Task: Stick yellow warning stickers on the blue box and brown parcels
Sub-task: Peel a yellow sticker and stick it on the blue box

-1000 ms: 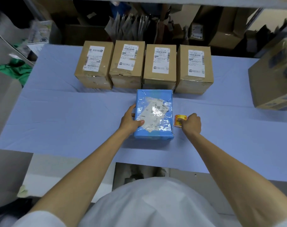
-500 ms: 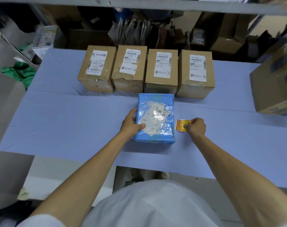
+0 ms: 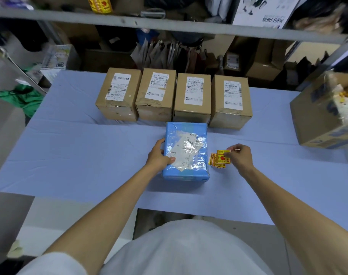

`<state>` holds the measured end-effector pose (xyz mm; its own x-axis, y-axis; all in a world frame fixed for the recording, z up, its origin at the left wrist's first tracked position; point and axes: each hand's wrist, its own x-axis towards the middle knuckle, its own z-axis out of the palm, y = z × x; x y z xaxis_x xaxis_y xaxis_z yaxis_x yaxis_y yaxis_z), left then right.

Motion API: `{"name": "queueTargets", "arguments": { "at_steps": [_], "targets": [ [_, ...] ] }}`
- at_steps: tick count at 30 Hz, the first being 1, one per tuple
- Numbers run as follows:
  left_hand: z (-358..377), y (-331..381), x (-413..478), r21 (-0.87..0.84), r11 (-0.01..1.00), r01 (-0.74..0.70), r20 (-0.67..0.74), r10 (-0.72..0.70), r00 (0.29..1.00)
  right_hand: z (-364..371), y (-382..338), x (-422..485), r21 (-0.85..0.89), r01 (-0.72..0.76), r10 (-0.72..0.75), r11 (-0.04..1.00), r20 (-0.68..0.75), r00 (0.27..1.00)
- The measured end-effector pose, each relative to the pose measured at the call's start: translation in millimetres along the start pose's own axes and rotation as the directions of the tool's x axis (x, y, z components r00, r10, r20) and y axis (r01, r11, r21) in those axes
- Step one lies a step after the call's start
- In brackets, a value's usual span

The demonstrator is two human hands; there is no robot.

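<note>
One sticker (yellow) in right hand; left hand grips box.

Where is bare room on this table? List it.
Bare cloth left of the blue box and parcels; also the near strip before the box. Crowded: between box and parcels, and by the stickers.

pale blue table cover — a large carton at right, green cloth at left, paper bags behind.
</note>
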<state>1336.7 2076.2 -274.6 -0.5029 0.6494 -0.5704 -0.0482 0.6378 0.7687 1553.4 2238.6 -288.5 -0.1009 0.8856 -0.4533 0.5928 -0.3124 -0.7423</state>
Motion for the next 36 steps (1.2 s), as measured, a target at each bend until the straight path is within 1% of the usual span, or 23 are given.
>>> {"name": "queueTargets", "arguments": {
  "at_steps": [2, 3, 4, 5, 6, 7, 8, 9, 10, 11, 13, 15, 18, 21, 24, 27, 30, 33, 36],
  "targets": [
    [2, 4, -1, 0.052, 0.998, 0.02, -0.04, -0.018, 0.999, 2, -16, -3, 0.138, 0.033, -0.037, 0.99, 0.029, 0.999],
    [3, 6, -2, 0.107, 0.994, 0.001, -0.099, 0.009, 0.995, 3, -26, -5, 0.191, 0.057, -0.065, 0.98, 0.033, 0.997],
    [6, 11, -4, 0.163, 0.985, -0.057, -0.165, 0.084, 0.983, 5, -37, -8, 0.227, 0.084, -0.093, 0.97, 0.032, 0.995],
    [10, 17, -6, 0.196, 0.969, -0.149, -0.208, 0.19, 0.959, 7, -47, -12, 0.251, 0.114, -0.127, 0.961, 0.037, 0.991],
    [13, 26, -7, 0.176, 0.954, -0.242, -0.208, 0.277, 0.938, 10, -57, -17, 0.269, 0.15, -0.173, 0.951, 0.063, 0.983],
    [17, 36, -8, 0.084, 0.949, -0.303, -0.159, 0.313, 0.936, 12, -65, -23, 0.278, 0.188, -0.227, 0.942, 0.113, 0.967],
    [20, 48, -10, -0.041, 0.95, -0.31, -0.068, 0.307, 0.949, 16, -73, -29, 0.28, 0.223, -0.279, 0.934, 0.181, 0.943],
    [23, 58, -11, -0.124, 0.952, -0.28, 0.039, 0.287, 0.957, 20, -79, -34, 0.274, 0.25, -0.32, 0.929, 0.248, 0.914],
    [25, 66, -12, -0.148, 0.955, -0.257, 0.112, 0.275, 0.955, 24, -84, -38, 0.261, 0.274, -0.346, 0.926, 0.291, 0.892],
    [27, 72, -13, -0.132, 0.957, -0.259, 0.138, 0.276, 0.951, 28, -88, -41, 0.25, 0.295, -0.364, 0.922, 0.299, 0.882],
    [26, 77, -12, -0.149, 0.951, -0.271, 0.083, 0.285, 0.955, 33, -93, -45, 0.273, 0.304, -0.374, 0.913, 0.255, 0.892],
    [24, 78, -11, -0.196, 0.946, -0.259, 0.024, 0.268, 0.963, 34, -93, -46, 0.339, 0.26, -0.346, 0.904, 0.222, 0.912],
    [22, 76, -9, -0.274, 0.937, -0.215, -0.011, 0.221, 0.975, 35, -89, -48, 0.366, 0.208, -0.318, 0.907, 0.271, 0.909],
    [22, 74, -9, -0.346, 0.924, -0.165, -0.001, 0.176, 0.984, 39, -89, -50, 0.366, 0.197, -0.312, 0.909, 0.287, 0.906],
    [22, 73, -12, -0.424, 0.901, -0.092, 0.079, 0.138, 0.987, 43, -90, -50, 0.401, 0.168, -0.279, 0.901, 0.236, 0.931],
    [24, 74, -12, -0.389, 0.919, -0.066, 0.143, 0.131, 0.981, 46, -88, -53, 0.425, 0.133, -0.229, 0.895, 0.183, 0.956],
    [24, 74, -12, -0.378, 0.921, -0.094, 0.132, 0.154, 0.979, 45, -86, -58, 0.459, 0.107, -0.24, 0.882, 0.243, 0.94],
    [23, 71, -13, -0.389, 0.916, -0.098, 0.128, 0.159, 0.979, 44, -84, -60, 0.408, 0.156, -0.284, 0.899, 0.274, 0.919],
    [19, 67, -13, -0.305, 0.944, -0.122, 0.074, 0.152, 0.986, 43, -83, -58, 0.326, 0.187, -0.281, 0.927, 0.27, 0.921]
  ]
}}
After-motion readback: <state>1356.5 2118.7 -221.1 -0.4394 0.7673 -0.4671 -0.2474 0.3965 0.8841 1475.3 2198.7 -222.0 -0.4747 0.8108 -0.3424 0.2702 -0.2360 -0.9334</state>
